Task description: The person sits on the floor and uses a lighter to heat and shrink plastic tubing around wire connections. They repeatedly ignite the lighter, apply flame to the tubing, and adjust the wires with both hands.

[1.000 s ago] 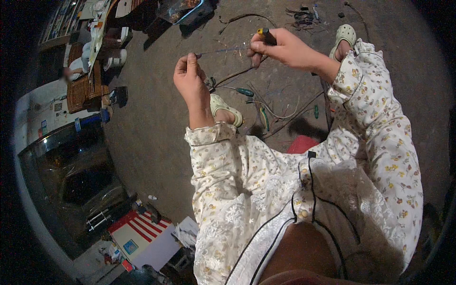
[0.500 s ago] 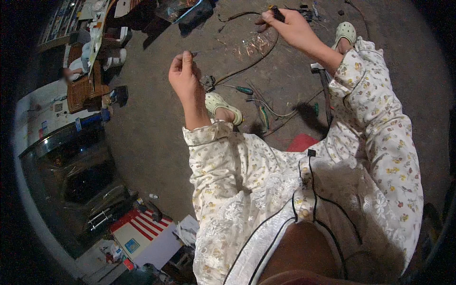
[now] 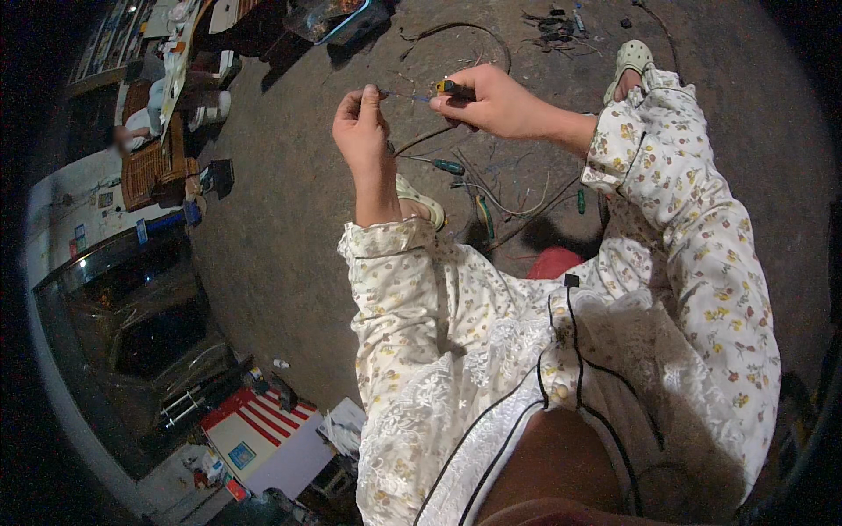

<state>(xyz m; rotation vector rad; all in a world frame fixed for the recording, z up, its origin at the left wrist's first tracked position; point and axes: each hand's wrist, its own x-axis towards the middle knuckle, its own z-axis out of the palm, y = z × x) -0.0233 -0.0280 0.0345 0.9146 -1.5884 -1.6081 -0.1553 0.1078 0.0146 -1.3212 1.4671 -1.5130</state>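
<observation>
A: What has moved over the last half second?
B: Mostly the right hand. It was out far and to the right, and it has come back left, close to the left hand, which has shifted only a little to the right.

A: What are they holding?
B: The left thumb and fingers pinch one end of a thin wire. The right hand is closed around a black-and-yellow tool, its thumb near the wire's other end. The wire runs through the short gap between the hands, above the floor.

A: How far along is it?
B: Partway, I'd judge. The wire is in hand, not laid aside, and catches a coppery light in places, so some of it may be bare. How much covering is left, I cannot tell.

A: And the rest?
B: On the floor, nearer than the hands, are a green-handled screwdriver and a green-and-yellow tool. A dark cable lies just beyond the screwdriver. Far right there's a bundle of dark wires; whether those are finished or waiting doesn't show.
</observation>
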